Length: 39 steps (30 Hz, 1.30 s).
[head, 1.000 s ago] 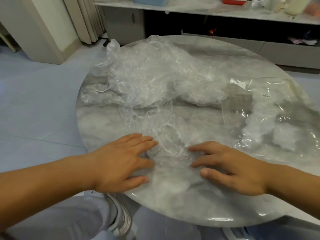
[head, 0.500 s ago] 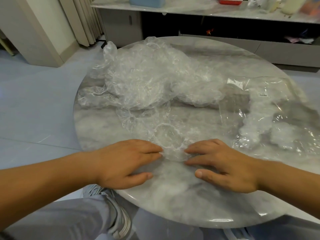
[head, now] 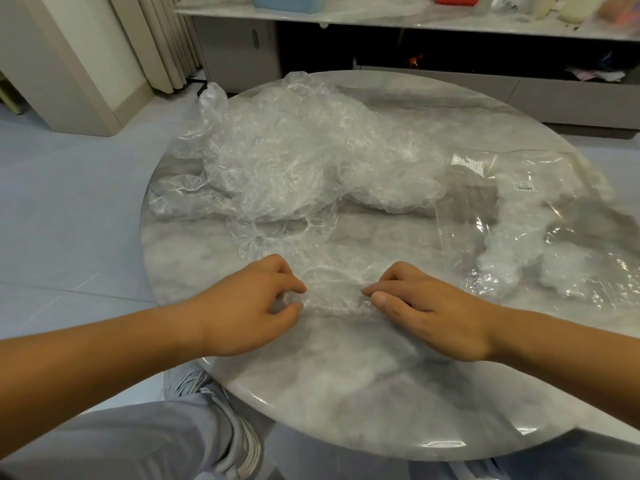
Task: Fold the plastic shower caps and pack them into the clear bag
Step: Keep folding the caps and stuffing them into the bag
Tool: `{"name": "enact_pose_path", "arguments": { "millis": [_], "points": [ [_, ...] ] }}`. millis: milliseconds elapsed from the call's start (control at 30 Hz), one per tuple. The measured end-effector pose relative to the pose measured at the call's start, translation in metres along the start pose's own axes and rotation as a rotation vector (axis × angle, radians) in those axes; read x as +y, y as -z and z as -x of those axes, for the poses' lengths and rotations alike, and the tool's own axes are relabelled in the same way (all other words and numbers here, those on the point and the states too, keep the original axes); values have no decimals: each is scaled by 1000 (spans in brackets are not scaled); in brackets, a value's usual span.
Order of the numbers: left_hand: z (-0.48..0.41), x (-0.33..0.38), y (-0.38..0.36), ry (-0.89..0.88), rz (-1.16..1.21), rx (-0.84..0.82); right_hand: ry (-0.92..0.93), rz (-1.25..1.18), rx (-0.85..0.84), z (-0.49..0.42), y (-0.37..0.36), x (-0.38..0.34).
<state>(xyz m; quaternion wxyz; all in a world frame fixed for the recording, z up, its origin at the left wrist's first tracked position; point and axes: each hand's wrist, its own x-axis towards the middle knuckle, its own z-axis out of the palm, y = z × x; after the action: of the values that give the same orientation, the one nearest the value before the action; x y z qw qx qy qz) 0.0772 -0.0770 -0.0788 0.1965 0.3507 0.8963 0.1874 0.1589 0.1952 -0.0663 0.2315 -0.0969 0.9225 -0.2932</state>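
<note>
One clear shower cap (head: 330,289) lies flattened on the round marble table (head: 346,393) near its front edge. My left hand (head: 249,306) pinches its left edge between thumb and curled fingers. My right hand (head: 422,313) pinches its right edge the same way. Behind them a big crumpled heap of clear shower caps (head: 301,161) covers the back left of the table. The clear bag (head: 540,220) lies flat at the right, with a small label and several white folded caps inside.
A low marble shelf unit (head: 415,15) with a blue box and bottles stands behind the table. Curtains and a wall corner are at the back left. My knee and a shoe show under the table's front edge.
Both hands went from lying flat with spread fingers on the cap to curling and pinching its two side edges. The cap between them has bunched into a narrower band.
</note>
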Motion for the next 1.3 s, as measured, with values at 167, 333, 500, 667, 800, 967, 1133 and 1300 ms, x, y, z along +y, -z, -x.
{"name": "enact_pose_path", "arguments": {
  "millis": [167, 333, 500, 667, 800, 967, 1133, 1300],
  "points": [
    [3, 15, -3, -145, -430, 83, -108, 13, -48, -6, 2, -3],
    [-4, 45, -9, -353, -387, 40, -123, 54, -106, 6, 7, -11],
    [-10, 37, -17, -266, -296, -171, -125, 121, -33, 13, 20, -14],
    [-12, 36, -17, -235, -292, -155, -156, -149, 363, 1, 37, -25],
    [-9, 38, -14, -260, -334, -182, -315, -931, 213, -31, 31, -29],
    [-7, 38, -9, -276, -314, -224, -500, -1196, 29, -46, 22, -18],
    [-6, 38, 1, -199, -168, -229, -487, -1197, 39, -41, 24, -9],
    [-10, 40, 6, -5, 230, -221, -311, -998, 121, -20, 30, -12]
  ]
}}
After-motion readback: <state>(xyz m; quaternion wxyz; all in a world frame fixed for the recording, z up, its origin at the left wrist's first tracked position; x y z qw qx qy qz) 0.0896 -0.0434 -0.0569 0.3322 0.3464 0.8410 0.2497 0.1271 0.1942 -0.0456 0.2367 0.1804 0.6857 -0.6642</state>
